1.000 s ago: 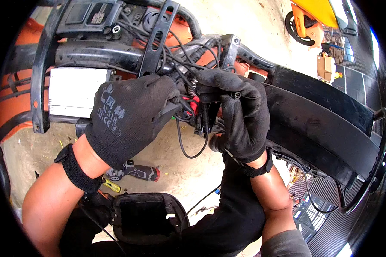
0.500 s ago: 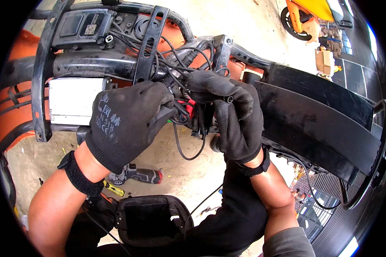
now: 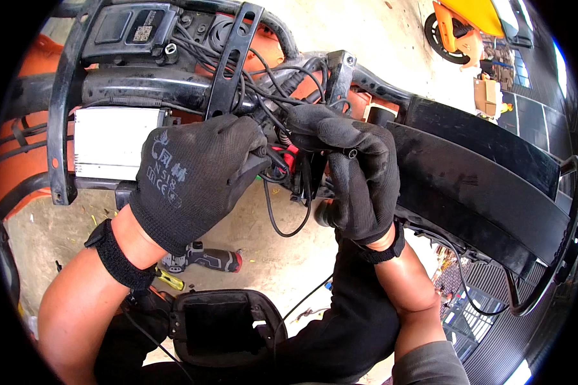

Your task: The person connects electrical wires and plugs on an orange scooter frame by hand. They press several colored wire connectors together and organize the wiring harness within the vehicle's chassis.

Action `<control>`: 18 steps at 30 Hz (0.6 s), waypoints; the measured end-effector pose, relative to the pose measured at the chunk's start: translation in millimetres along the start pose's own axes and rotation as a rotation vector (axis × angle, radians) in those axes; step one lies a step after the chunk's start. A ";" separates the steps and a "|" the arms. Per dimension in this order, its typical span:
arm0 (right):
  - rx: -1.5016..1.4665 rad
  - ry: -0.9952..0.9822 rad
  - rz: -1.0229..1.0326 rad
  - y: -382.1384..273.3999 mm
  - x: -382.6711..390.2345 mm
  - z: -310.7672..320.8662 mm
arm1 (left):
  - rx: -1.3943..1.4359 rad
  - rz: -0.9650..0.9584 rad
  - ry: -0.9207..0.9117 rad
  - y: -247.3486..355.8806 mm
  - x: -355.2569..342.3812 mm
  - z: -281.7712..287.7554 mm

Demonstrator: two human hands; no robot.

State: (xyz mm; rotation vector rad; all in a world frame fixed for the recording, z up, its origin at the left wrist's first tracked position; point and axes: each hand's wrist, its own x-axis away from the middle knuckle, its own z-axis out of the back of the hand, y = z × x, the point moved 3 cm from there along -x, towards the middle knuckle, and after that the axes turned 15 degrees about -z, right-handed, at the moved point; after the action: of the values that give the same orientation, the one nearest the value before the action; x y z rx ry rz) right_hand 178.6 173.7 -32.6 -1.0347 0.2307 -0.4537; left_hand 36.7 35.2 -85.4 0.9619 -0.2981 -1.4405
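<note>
My left hand (image 3: 202, 176), in a black knit work glove, is closed with thumb and fingers pinched on a black cable connector (image 3: 276, 158) beside the wire bundle. My right hand (image 3: 359, 173), gloved alike, is closed around a small round cable plug (image 3: 352, 154), its end facing up between the fingers. The two hands are apart, with black wires (image 3: 273, 96) and a red connector piece (image 3: 291, 157) between them. A loop of black cable (image 3: 288, 233) hangs below. Most of what the fingers grip is hidden by the gloves.
A black tube frame (image 3: 148, 90) with orange panels carries a silver box (image 3: 112, 144) and a black control unit (image 3: 131, 32). Long black fender-like panels (image 3: 475, 173) extend right. On the floor lie a cordless power tool (image 3: 205, 258) and a yellow-handled tool (image 3: 170, 280); an open black compartment piece (image 3: 221, 296) sits nearer.
The plug end in my right hand has tilted and shows smaller, slightly farther right. Both hands keep their grips. The frame and silver box appear slightly shifted in view.
</note>
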 end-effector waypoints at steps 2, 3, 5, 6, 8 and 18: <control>-0.036 -0.001 -0.011 1.2 -0.1 -0.8 | 0.020 0.005 0.015 -0.1 0.0 0.3; -0.035 -0.002 -0.020 1.1 0.2 -0.4 | 0.010 -0.002 0.016 0.3 -0.1 0.6; -0.010 -0.008 -0.038 0.3 1.1 0.8 | -0.011 -0.016 0.018 0.7 0.6 1.4; 0.004 -0.009 -0.033 -0.1 1.4 0.7 | -0.012 -0.014 0.013 0.6 0.8 1.8; 0.023 -0.009 -0.009 -0.4 1.1 0.2 | -0.016 -0.011 0.005 1.1 0.8 3.1; 0.335 -0.044 0.148 -8.6 -8.6 -1.5 | 0.001 -0.032 0.006 -1.2 1.3 3.4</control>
State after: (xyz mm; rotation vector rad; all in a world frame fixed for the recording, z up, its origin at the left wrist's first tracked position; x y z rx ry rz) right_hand 168.3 172.8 -26.2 -0.6938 0.1830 -0.3217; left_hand 33.7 32.9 -84.7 0.9758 -0.2804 -1.4667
